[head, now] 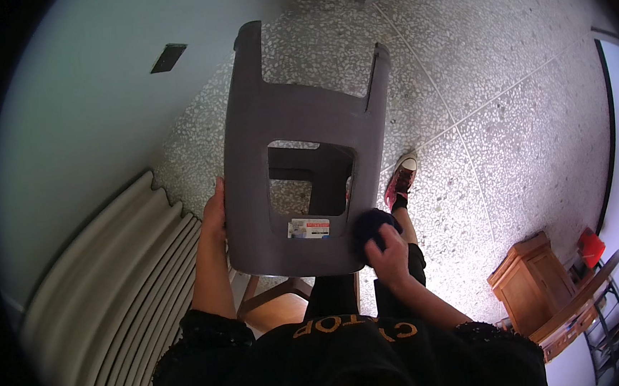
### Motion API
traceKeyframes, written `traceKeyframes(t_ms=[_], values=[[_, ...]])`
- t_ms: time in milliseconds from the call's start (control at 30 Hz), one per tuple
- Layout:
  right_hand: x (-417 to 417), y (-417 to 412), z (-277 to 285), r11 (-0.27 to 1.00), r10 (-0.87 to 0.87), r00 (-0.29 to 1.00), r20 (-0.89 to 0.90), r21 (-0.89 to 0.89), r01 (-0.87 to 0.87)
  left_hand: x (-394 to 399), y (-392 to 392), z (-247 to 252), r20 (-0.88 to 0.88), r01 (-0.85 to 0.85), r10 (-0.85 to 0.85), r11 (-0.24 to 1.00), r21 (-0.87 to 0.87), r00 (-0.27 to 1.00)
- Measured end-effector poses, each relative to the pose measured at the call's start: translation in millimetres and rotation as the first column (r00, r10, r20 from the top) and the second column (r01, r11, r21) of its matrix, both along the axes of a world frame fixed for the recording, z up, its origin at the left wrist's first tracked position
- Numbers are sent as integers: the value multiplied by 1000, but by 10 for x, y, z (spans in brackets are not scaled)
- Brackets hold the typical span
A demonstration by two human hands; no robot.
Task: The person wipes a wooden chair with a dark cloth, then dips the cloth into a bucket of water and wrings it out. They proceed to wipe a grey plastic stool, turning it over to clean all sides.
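A grey-brown plastic stool (304, 112) is held on its side before me, its legs pointing away and its seat end toward my body. A square opening pierces the side that faces up, and a printed label (309, 228) sticks just below it. My left hand (214, 210) grips the stool's left edge; its fingers are partly hidden behind it. In my right hand (388, 252) is a bunched dark blue cloth (372, 230), pressed against the stool's lower right corner.
Beige curtain folds (117, 292) stand at the left by the pale wall (93, 100). Speckled terrazzo floor (468, 74) spreads ahead and right. My shoe (401, 178) rests on it. At lower right are a wooden cabinet (533, 279) and a round-edged wooden tabletop (581, 300).
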State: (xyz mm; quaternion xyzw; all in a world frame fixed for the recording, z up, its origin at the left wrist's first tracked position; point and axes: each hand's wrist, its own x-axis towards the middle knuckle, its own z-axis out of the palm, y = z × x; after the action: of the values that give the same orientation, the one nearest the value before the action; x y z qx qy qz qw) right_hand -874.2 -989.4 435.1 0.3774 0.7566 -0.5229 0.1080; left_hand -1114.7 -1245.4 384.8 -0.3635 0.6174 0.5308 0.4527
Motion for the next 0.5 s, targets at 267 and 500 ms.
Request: traceKeyframes(t_ms=[267,500], values=[[-1306,450,-435,652,542,761,357,393,-649,157,537,305,-91,71,-75,996,-47,993],[-904,1592,-81,542,504,539,674,239,-806,104,514,361,-56,140,-150,978,-157,987]])
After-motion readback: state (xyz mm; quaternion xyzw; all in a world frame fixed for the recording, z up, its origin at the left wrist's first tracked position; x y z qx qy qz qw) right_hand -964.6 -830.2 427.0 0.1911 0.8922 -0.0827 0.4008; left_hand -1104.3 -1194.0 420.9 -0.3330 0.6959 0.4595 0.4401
